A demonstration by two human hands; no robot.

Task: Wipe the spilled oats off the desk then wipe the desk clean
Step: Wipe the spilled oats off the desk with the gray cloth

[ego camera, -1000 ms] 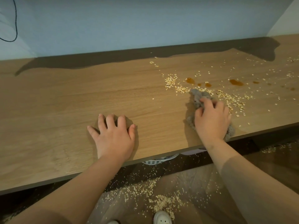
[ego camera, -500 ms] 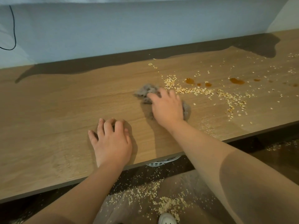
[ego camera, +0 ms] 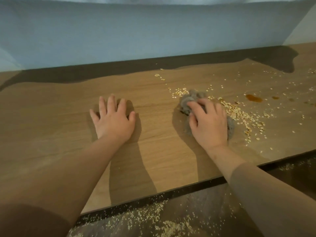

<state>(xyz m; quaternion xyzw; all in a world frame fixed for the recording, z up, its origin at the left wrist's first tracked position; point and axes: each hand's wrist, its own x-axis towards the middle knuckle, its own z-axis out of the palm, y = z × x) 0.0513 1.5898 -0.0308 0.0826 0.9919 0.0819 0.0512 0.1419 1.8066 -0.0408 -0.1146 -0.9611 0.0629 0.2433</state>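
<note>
Evidently the sweep was mid-job. The right hand [ego camera: 209,124] lay on top of a bunched grey cloth [ego camera: 189,100], fingers bent over it and thumb tucked against its near side, gripping it and pressing it flat to the wooden surface [ego camera: 51,117]. That hold probably let the cloth act as a pusher, not a mere pad.

The spilled oats [ego camera: 239,113] lay thickest just right of the cloth, in a band touching its right edge and trailing toward the front edge. A smaller cluster sat just behind the cloth, and loose flakes were strewn further right. Well to the right of the cloth were brown liquid spots [ego camera: 254,98], which would likely need the wet wipe once the flakes were gone.

The left hand [ego camera: 113,119] rested well to the left of the cloth, palm down with fingers spread and relaxed, holding nothing. It looked like a brace for leaning over the surface.

Below and in front of the cloth, past the front edge, the floor [ego camera: 196,211] carried scattered oat flakes [ego camera: 169,226]. So the flakes were apparently being pushed over that edge, and most of the right-hand mess was yet to be cleared.
</note>
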